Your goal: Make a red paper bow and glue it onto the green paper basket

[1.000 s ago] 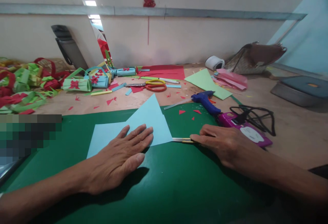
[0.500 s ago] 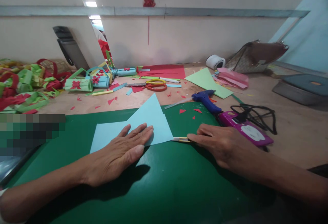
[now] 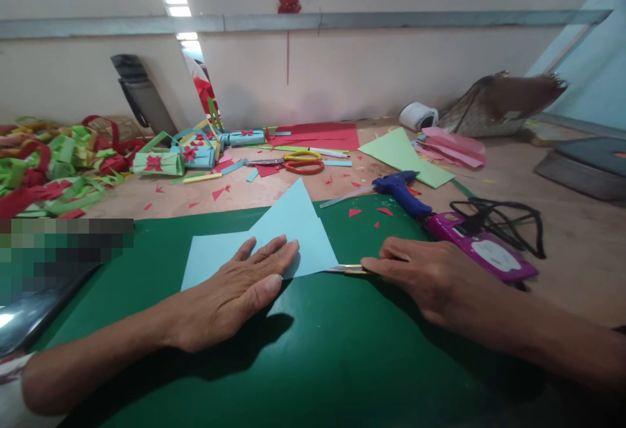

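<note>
A light blue sheet of paper point(image 3: 303, 232), folded over so that a pointed flap rises at the top, lies on a green mat point(image 3: 303, 350). My left hand point(image 3: 244, 284) presses flat on it, fingers stretched out and thumb apart. From the right, my right hand point(image 3: 423, 278) grips a cutter knife point(image 3: 355, 269) with a thin blade and a yellowish body. Its blade touches the paper's lower right corner, along the bottom edge. Most of the knife's handle is hidden inside my right hand.
Behind the paper are scissors point(image 3: 303, 162), a blue glue gun point(image 3: 398, 192), a purple power strip point(image 3: 484, 248) with a black cord, and green paper point(image 3: 411, 157). Finished paper pouches point(image 3: 159, 164) pile up at the left. A dark glossy object point(image 3: 44, 310) sits front left.
The knife blade has slid slightly left along the paper's bottom edge at the corner. My left hand stays on the paper. The whole view has shifted a little.
</note>
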Motion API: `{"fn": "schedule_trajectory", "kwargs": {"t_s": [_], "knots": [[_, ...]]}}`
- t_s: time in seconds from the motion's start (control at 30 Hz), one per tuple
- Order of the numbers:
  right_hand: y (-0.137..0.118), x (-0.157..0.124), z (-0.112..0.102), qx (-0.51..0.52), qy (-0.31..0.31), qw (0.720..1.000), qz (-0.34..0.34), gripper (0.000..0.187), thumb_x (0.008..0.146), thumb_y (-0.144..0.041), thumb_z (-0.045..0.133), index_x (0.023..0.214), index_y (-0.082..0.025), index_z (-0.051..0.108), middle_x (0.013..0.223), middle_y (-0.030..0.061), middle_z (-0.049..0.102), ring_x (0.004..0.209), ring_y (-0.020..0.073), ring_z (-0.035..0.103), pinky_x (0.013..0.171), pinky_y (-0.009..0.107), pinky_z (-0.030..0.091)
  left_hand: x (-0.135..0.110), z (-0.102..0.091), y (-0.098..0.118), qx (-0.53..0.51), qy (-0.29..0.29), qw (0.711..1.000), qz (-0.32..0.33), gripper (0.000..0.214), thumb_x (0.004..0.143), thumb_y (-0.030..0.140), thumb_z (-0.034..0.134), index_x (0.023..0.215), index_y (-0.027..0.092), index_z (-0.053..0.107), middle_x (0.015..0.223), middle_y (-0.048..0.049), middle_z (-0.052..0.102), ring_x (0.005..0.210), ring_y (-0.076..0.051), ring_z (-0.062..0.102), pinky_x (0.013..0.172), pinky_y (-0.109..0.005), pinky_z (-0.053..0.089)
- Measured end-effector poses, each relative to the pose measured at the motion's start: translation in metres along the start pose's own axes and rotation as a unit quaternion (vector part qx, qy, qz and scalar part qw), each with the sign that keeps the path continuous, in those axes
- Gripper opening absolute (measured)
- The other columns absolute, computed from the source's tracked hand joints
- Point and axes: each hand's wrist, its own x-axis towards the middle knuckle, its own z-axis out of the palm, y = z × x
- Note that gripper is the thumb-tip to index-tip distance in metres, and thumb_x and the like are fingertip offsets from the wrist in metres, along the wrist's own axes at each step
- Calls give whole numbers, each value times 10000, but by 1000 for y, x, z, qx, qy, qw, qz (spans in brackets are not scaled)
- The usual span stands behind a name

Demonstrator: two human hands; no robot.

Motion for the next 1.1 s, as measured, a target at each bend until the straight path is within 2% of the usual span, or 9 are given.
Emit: {"fn": "schedule_trajectory", "kwargs": {"t_s": [0.1,0.23,0.37,0.63,0.93,1.1], "knots": [[-2,0,0,-2,-21,1000,2,407,776,-3,432,1068,-185,648,751,44,532,597,149,495,531,257,326,0,-1,1,3,-3,1000,1,524,989,488,95,1479,317,27,1548,98,1,1426,-181,-35,1161,-410,-64],[-10,6,0,2,-31,999,7,443,787,6,428,1110,-217,633,763,34,524,624,155,494,556,264,324,-1,-2,6,-9,6,1000,-19,534,983,507,85,1481,313,77,1549,97,36,1429,-176,-9,1162,-404,-52],[-12,8,-1,12,-48,999,11,439,749,8,455,1083,-208,642,753,33,519,610,154,487,549,263,319,-1,-3,7,-9,10,1000,-15,532,984,503,90,1480,311,104,1549,85,57,1430,-197,21,1161,-427,-40],[-15,21,3,37,-43,998,-1,436,785,-16,450,1102,-245,644,765,33,523,621,149,482,574,265,332,1,-3,4,0,3,1000,3,529,989,479,92,1486,299,81,1554,58,45,1429,-194,6,1160,-447,-49],[-19,22,2,37,-37,999,-5,440,784,-16,460,1111,-248,642,758,30,529,620,143,484,566,260,321,1,-4,4,-8,-9,1000,-4,552,981,502,71,1488,282,57,1558,65,23,1431,-178,-23,1156,-432,-73],[-21,21,5,31,-23,999,-7,394,774,-24,446,1038,-233,652,734,31,523,585,142,459,537,273,282,1,-5,6,-12,-11,1000,-10,557,981,497,64,1490,270,75,1559,48,35,1431,-175,-14,1160,-426,-64]]}}
